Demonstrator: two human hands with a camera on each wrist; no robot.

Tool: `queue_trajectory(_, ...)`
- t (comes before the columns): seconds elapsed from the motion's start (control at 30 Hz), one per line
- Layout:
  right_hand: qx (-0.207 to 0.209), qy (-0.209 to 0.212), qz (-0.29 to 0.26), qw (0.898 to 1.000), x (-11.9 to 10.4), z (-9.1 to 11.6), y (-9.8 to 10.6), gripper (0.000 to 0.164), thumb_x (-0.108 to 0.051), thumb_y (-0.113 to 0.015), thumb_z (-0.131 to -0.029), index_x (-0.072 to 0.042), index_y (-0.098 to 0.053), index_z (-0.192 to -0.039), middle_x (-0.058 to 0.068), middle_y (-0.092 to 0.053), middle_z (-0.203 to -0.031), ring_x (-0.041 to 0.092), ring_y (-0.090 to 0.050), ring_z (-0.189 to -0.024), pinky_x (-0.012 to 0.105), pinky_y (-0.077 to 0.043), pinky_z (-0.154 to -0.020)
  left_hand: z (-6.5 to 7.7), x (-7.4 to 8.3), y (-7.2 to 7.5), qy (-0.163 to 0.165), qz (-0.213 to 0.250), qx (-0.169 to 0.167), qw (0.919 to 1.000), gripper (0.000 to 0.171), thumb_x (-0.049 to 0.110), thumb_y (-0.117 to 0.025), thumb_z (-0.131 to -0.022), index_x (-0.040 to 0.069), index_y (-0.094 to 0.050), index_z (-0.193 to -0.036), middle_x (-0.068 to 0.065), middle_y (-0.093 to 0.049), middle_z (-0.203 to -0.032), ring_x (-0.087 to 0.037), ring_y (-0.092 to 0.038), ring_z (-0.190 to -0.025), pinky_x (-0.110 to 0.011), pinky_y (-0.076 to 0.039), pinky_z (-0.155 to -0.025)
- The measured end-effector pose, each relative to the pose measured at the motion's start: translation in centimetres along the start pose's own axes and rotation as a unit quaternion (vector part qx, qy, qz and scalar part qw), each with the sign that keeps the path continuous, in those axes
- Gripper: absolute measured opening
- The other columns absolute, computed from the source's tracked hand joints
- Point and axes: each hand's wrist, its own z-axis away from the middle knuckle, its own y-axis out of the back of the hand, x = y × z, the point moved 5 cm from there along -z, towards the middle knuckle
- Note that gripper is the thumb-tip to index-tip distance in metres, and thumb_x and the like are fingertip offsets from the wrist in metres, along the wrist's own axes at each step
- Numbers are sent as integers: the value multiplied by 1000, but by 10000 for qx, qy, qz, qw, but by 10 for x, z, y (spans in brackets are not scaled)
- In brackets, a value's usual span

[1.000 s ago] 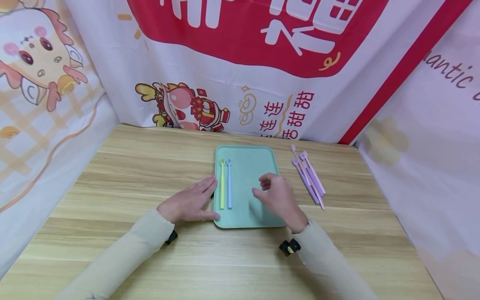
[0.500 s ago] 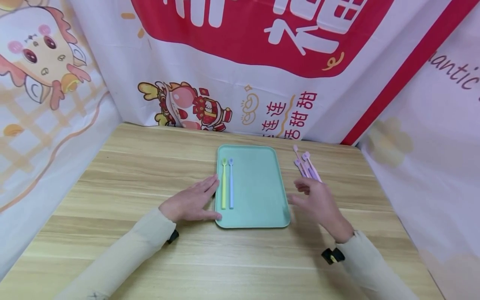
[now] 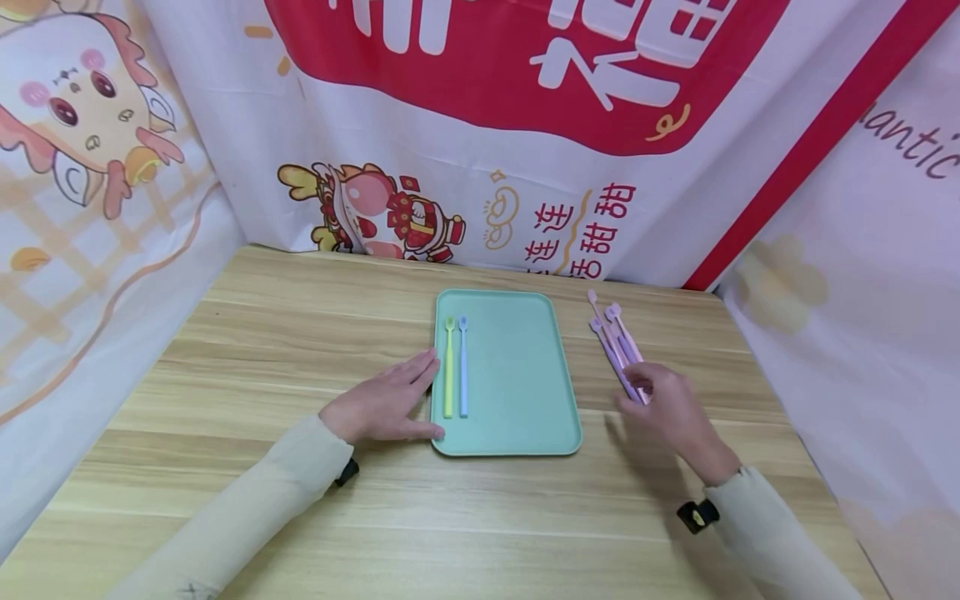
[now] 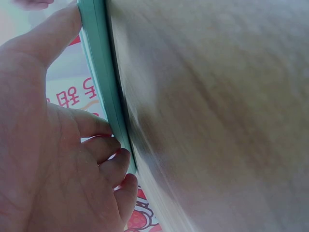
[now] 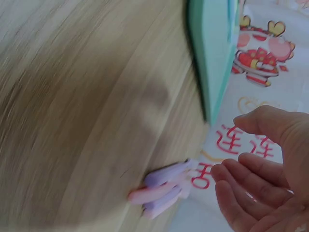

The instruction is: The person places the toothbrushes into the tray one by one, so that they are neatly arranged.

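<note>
My left hand [image 3: 382, 407] rests along the left edge of a mint-green tray [image 3: 517, 367], fingers and thumb stretched out and touching its rim. Inside the tray, a yellow toothbrush [image 3: 448, 375] and a blue toothbrush [image 3: 463, 375] lie side by side near that edge, heads pointing away. To the right of the tray, several purple and pink toothbrushes [image 3: 612, 354] lie in a loose bunch. My right hand [image 3: 678, 421] hovers over their near ends, partly covering them. In the right wrist view its thumb and fingers are apart, with nothing between them, and the toothbrush handles [image 5: 161, 191] lie below.
Everything lies on a wood-grain table [image 3: 480, 525]. A printed white and red cloth [image 3: 480, 142] hangs behind its back edge, and more printed cloth stands at the left and right sides.
My right hand has moved from over the tray to the right, to the purple and pink toothbrushes. The left hand stays at the tray's edge.
</note>
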Motion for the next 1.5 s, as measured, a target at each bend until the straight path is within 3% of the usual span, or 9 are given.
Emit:
queue_trajectory(0.23,-114,-84,141,9998,17,-6,-2,38,-9,-79,-90,8,-71,-123,25,-76,-116,39,-76,-102,51,-65,-83,0,0,0,-45,-21,22,10000,111,66,-65,-96,-4,-16,-167,-22,-8,-178,-37,-14,-166,-53,-21,-134)
queue_trajectory(0.63,-499,-507,355,9968,33,-19,-11,46,-9,-79,-92,7,-67,-133,25,-76,-116,29,-73,-94,31,-61,-69,-1,0,1,-24,23,8,10000,112,67,-65,-96,-3,-15,-167,-21,-8,-178,-36,-13,-166,-53,-20,-135)
queue_trajectory(0.93,-530,-462,576,9959,39,-28,-19,43,-10,-81,-91,6,-70,-129,20,-78,-111,24,-70,-89,42,-65,-79,0,-1,0,-14,12,26,10000,112,67,-65,-96,-4,-16,-167,-22,-9,-178,-37,-15,-166,-54,-21,-134)
queue_trajectory(1.5,-571,-455,424,9964,42,-34,-26,34,-2,-78,-91,8,-72,-122,25,-78,-110,31,-77,-96,44,-67,-82,2,2,1,20,102,-39,9999,110,64,-66,-96,-4,-16,-167,-21,-8,-178,-38,-14,-166,-55,-20,-134)
